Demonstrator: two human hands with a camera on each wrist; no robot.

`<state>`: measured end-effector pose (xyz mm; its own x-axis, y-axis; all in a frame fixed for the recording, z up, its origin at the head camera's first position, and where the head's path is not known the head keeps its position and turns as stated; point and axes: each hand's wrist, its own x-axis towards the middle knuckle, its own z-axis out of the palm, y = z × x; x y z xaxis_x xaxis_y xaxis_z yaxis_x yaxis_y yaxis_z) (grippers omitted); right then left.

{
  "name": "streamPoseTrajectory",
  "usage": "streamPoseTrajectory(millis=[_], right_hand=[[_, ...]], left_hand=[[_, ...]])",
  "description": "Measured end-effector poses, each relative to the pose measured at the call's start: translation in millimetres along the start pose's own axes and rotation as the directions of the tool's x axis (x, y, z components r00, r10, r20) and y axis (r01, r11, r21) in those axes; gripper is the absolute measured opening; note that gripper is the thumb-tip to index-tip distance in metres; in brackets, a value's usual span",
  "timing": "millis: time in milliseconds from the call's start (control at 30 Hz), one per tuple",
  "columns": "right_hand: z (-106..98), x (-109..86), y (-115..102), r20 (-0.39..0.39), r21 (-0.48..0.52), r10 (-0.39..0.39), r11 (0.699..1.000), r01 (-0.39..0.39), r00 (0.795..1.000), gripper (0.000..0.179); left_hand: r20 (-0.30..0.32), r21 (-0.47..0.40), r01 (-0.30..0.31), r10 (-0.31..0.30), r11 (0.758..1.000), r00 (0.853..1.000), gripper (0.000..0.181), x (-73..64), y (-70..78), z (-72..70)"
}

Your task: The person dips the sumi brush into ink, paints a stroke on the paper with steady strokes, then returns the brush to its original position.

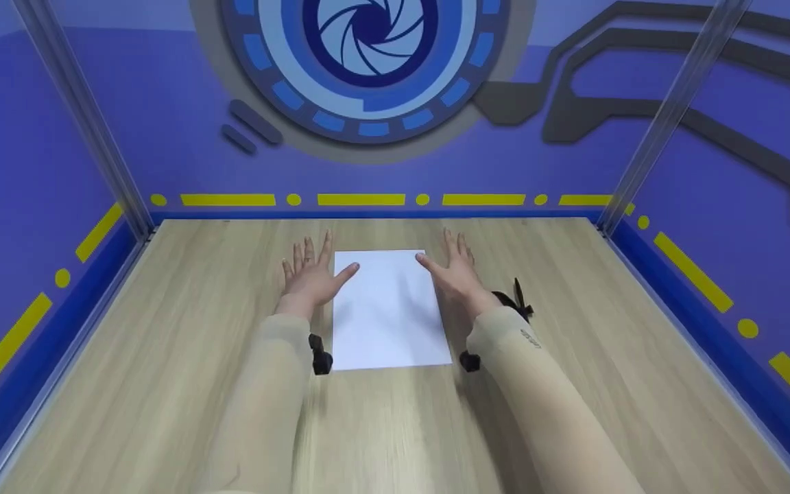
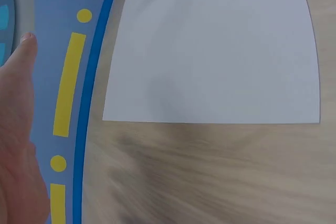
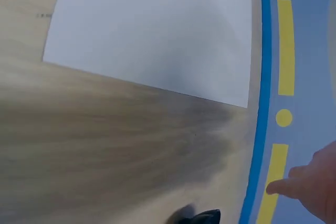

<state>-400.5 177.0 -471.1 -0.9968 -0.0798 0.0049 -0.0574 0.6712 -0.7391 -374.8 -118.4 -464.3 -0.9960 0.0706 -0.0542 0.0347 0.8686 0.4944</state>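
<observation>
one left hand (image 1: 311, 281), one right hand (image 1: 461, 276), that makes two, and five fingers (image 1: 347, 272) on the left, thumb included! two sleeves (image 1: 258, 412) coming in. one sheet of paper (image 1: 385, 322), just the one, on one tabletop (image 1: 189, 288). now two metal posts (image 1: 86, 116), one round emblem (image 1: 371, 24), two short slanted bars (image 1: 256, 122). along the back wall (image 1: 148, 103), four yellow dots (image 1: 293, 200), four yellow dashes (image 1: 361, 200); over on the left wall (image 1: 18, 178), two more dashes and a single dot!

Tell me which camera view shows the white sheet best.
The head view: nearly the whole outline of the white sheet shows there. The left and right wrist views each show only part of it, cut off by the picture's top edge.
</observation>
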Motion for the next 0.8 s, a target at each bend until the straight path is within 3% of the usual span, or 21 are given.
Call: streamPoseTrajectory(millis=[133, 267, 467, 633, 800], right_hand=[[2, -3.8, 7, -0.031, 0.143, -0.046, 0.988, 0.050, 0.998, 0.095], [4, -9.5, 9, -0.076, 0.277, -0.075, 0.956, 0.093, 0.994, 0.086], [5, -23.2, 9, -0.174, 0.449, -0.130, 0.872, 0.196, 0.976, 0.071], [2, -37.1, 9, -0.227, 0.525, -0.169, 0.808, 0.267, 0.959, 0.059], [-6, -52.3, 7, -0.231, 0.540, -0.145, 0.803, 0.250, 0.962, 0.055]], left_hand=[[-0.027, -0.083, -0.031, 0.029, 0.996, 0.999, 0.094, -2.0, -2.3, 9.6], [-0.043, -0.159, -0.043, 0.037, 0.986, 0.998, 0.089, -6.1, -0.7, 19.6], [-0.068, -0.267, -0.061, 0.044, 0.962, 0.997, 0.077, -17.8, 0.4, 37.1], [-0.089, -0.324, -0.104, 0.079, 0.940, 0.993, 0.068, -33.6, 1.5, 53.6], [-0.071, -0.380, -0.114, 0.093, 0.918, 0.993, 0.062, -49.8, 3.2, 65.2]])
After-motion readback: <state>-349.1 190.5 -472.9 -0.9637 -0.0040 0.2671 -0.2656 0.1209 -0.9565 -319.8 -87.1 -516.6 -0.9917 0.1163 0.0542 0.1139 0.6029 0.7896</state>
